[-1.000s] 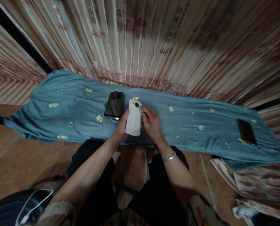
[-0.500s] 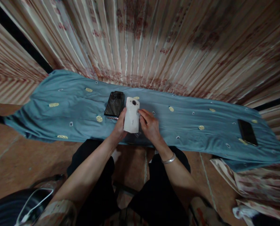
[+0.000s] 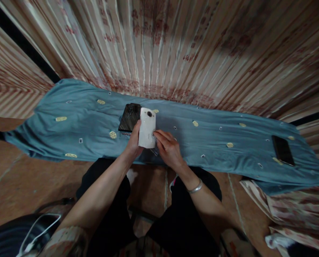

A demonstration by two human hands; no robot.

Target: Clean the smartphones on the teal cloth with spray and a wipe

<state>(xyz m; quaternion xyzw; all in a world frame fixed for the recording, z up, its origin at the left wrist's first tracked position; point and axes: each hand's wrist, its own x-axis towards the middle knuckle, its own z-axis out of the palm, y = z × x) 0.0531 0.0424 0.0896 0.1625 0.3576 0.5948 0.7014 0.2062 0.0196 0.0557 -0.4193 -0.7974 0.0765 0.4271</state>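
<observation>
While my left hand [image 3: 134,140] is gripping the white phone [image 3: 147,129] leftward over the cloth [image 3: 210,137], my right hand [image 3: 170,148] is curling its fingers at the right edge; whether they're pinching, I cannot tell.

Front of white phone [image 3: 147,129] faces away, hidden. Left hand [image 3: 134,143] has most fingers out of sight behind it. Lettering on its back too small to read. Right hand [image 3: 169,148] fingertips blurry at phone's right edge; can't tell if they pinch anything. Dark phone stack [image 3: 128,119] partly covered on its right, can't count it. White cable [image 3: 29,247] cut off at near left, curtain [image 3: 170,53] at far edge.
</observation>
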